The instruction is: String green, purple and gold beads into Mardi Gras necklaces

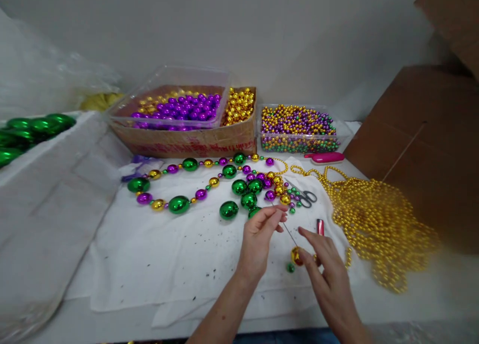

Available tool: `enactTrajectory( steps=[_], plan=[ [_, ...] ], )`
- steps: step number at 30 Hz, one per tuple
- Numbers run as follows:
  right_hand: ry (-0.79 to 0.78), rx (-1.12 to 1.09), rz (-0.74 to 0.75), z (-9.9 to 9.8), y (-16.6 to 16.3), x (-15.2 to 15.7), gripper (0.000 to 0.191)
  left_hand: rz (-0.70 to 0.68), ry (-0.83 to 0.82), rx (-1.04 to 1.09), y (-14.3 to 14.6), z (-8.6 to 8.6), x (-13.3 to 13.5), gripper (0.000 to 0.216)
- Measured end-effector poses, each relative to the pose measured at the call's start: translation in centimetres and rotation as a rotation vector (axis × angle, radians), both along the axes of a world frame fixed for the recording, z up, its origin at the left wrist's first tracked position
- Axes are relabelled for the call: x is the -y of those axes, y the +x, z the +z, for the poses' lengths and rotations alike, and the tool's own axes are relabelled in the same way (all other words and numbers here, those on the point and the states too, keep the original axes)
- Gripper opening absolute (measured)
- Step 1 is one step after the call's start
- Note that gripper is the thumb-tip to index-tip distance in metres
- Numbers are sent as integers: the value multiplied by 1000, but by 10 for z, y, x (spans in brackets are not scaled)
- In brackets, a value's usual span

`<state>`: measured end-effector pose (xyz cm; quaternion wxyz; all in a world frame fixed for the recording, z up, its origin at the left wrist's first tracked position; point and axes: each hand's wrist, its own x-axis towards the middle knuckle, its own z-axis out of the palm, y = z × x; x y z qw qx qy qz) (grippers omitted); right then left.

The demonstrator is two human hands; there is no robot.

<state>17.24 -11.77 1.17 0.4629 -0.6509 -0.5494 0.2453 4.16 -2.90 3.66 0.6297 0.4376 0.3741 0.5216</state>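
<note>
My left hand (260,234) is closed, with thumb and fingers pinching a thin needle (290,232) that slants down to the right. At its lower end is a shiny gold bead (295,255). The thumb of my right hand (327,266) touches the bead's right side, while the index finger is stretched out apart from the thumb. A small green bead (290,267) sits just below the gold one. Loose large green beads (229,210), purple beads (270,195) and gold beads (279,189) lie beyond my left hand.
A strung bead garland (179,204) loops across the white cloth. Scissors (308,199), a red lighter (320,227) and a pink tool (327,158) lie to the right, near piled gold bead strands (374,224). Bead-filled boxes (179,142) stand behind; a cardboard box (422,129) leans right.
</note>
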Motion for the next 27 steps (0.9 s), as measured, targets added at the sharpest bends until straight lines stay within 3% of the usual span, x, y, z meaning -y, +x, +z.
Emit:
enactTrajectory(
  steps=[3, 6, 9, 12, 14, 17, 21, 25, 27],
  plan=[
    [-133, -252, 86, 0, -4, -9, 27, -3, -13, 57, 8, 0, -4, 16],
    [-237, -496, -11, -12, 4, -7, 29, -85, -37, -31, 14, -14, -15, 22],
    [-274, -823, -154, -24, 16, 1, 30, -159, 70, -364, 27, -39, -28, 20],
    [-249, -1123, -189, -29, 22, 7, 30, -127, 390, -827, 46, -63, -37, 22],
    [-230, -1216, -180, -32, 21, 9, 29, -109, 529, -1077, 57, -73, -40, 25],
    [-238, -1239, -161, -37, 20, 12, 27, -100, 565, -1260, 64, -81, -41, 27],
    [-271, -1147, -149, -43, 23, 19, 28, -83, 560, -1182, 60, -82, -41, 26],
    [-326, -1013, -144, -45, 27, 32, 38, -55, 363, -798, 51, -81, -40, 17],
    [-340, -969, -149, -44, 28, 37, 42, -59, 288, -713, 47, -80, -39, 15]
  ],
)
